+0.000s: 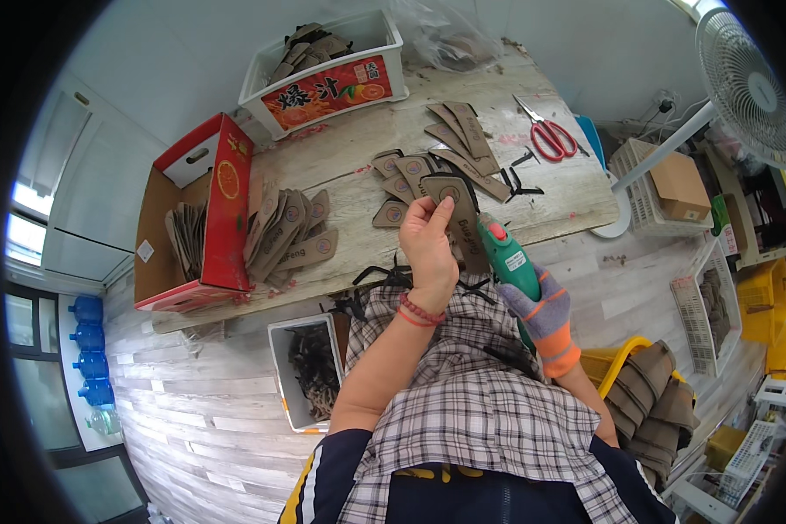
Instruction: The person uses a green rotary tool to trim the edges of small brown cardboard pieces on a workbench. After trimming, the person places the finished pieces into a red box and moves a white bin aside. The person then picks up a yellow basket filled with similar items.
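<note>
My left hand (432, 253), bare with red bracelets at the wrist, pinches a flat grey-brown piece (465, 229) with dark edging and a round emblem. The piece is held over the table's near edge. In my right hand (543, 314), which wears a grey and orange glove, is a green handheld power tool (513, 262) with a red part on top. Its front end is close beside the piece, and I cannot tell whether they touch. Just beyond my left hand lie several similar pieces (402, 181), and a fanned stack (467, 140) sits farther back.
Red-handled scissors (552, 138) and black scraps (522, 179) lie right on the table (358, 131). Left are a red carton (227, 218) and a loose pile (288, 231); a white bin (323, 92) stands behind. Below are a scrap box (279, 367) and yellow basket (596, 367). A fan (751, 92) stands right.
</note>
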`<state>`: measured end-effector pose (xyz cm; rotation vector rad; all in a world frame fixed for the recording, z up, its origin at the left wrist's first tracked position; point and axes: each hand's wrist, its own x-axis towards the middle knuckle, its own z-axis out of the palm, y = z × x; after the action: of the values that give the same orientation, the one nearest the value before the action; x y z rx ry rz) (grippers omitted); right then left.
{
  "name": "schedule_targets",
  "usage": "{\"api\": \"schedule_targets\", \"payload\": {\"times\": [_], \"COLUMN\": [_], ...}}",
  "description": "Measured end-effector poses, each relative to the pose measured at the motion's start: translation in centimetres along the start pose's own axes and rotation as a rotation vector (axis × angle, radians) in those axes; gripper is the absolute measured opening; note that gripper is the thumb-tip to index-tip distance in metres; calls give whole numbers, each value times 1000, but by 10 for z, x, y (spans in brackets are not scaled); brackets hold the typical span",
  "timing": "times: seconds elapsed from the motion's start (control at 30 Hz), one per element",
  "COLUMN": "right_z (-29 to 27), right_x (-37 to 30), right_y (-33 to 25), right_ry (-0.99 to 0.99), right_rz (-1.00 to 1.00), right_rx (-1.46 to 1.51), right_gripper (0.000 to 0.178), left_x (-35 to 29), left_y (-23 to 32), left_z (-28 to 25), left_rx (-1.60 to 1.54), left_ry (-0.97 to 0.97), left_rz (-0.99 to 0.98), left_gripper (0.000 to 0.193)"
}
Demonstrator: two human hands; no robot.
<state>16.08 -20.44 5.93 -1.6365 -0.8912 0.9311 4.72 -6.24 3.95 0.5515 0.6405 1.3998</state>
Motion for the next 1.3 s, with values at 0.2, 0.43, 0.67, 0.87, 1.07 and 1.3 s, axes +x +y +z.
{"api": "schedule_targets", "payload": {"times": [0.2,0.43,0.67,0.87,1.07,1.3], "right_z": [-4,-6,-7,-5,-7,-10], "right_x": [3,4,-1,-1,1,3], "right_y": [1,-1,-3,-7,-12,-16], "right_ry": [4,-21,-60,-83,-78,-79], "right_rz": [-32,-43,-45,-19,-32,-54], "right_rx": [-22,94,25,65,11,44], "right_gripper": [47,47,52,51,49,48], "left_x": [-6,-15,-1,1,-4,-4], "left_y": [-3,9,24,31,37,49], "left_z": [-6,-5,-12,-14,-16,-14], "left_rx": [51,129,501,700,777,919], "left_ry": [-50,-101,-89,-173,-298,-403], "left_rz": [-58,-89,149,280,243,254], "left_gripper": [3,7,15,16,15,13]}}
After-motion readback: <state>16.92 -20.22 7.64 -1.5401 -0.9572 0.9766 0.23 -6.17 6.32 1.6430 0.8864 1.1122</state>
